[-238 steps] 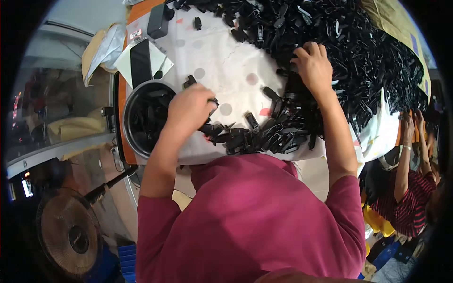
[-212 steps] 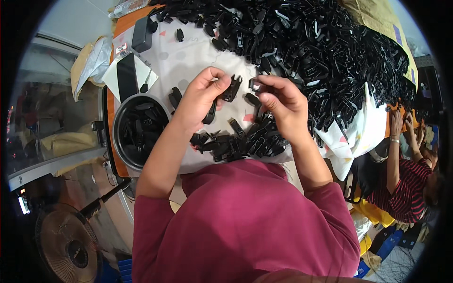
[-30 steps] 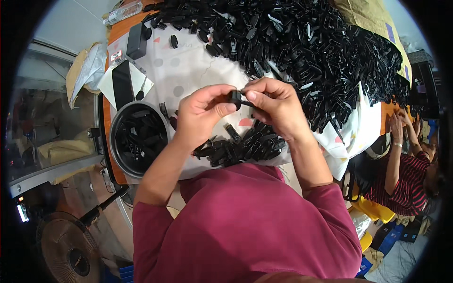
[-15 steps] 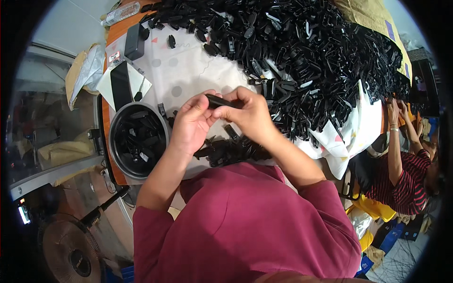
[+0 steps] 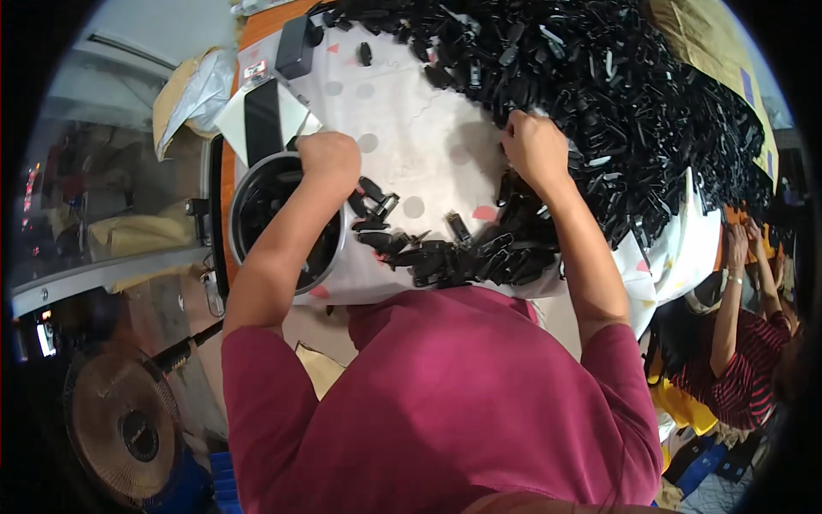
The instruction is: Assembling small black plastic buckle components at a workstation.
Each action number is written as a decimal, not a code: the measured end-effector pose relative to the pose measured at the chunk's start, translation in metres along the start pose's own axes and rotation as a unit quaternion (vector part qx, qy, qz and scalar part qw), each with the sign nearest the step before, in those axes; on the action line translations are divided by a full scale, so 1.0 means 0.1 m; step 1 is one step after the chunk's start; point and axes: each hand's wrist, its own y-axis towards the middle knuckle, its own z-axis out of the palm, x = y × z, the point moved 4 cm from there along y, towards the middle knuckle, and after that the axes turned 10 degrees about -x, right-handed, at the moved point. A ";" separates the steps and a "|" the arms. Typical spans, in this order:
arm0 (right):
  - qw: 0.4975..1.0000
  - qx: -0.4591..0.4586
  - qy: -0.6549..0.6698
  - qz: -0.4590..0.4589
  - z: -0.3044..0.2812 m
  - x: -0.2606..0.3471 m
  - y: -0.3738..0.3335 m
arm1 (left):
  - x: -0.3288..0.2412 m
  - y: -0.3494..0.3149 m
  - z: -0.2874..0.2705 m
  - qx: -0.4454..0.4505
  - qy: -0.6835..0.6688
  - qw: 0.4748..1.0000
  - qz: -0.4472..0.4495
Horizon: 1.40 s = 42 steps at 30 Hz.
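Observation:
My left hand (image 5: pixel 332 161) is closed above the far rim of a round dark bowl (image 5: pixel 341 231). Its fingertips point down beside a black phone (image 5: pixel 262 120) on a white square; whatever they hold is hidden. At the near edge of a large heap of small elongated black pieces (image 5: pixel 634 111), some with silvery parts, my right hand (image 5: pixel 538 147) is closed with its fingers curled. What it grips there cannot be made out. A smaller group of similar black pieces (image 5: pixel 437 261) lies along the table's near edge, between my forearms.
A pale patterned cloth (image 5: pixel 411 154) covers the table. A dark box (image 5: pixel 295 47) stands at the far left. To the left are a silvery bag (image 5: pixel 201 90) and a fan (image 5: pixel 128 428). On the right, another person's hands (image 5: pixel 743 244) are at the table.
My hands were together over the cloth, holding one black piece. They have parted: the left went to the bowl's far rim, the right to the heap. The view has shifted slightly.

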 end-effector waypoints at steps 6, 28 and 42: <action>0.769 0.018 0.607 0.201 -0.36 0.20 -0.13 | -0.08 0.08 -0.32 -0.027 -0.134 0.991 -0.002; 0.546 -0.152 0.807 0.167 -0.73 0.58 -0.48 | -0.87 -0.31 -1.06 -0.047 -0.935 0.352 0.021; 0.907 -0.180 0.361 -0.121 -1.13 0.53 -0.43 | -0.59 -0.41 -1.08 -0.171 -0.824 0.538 0.048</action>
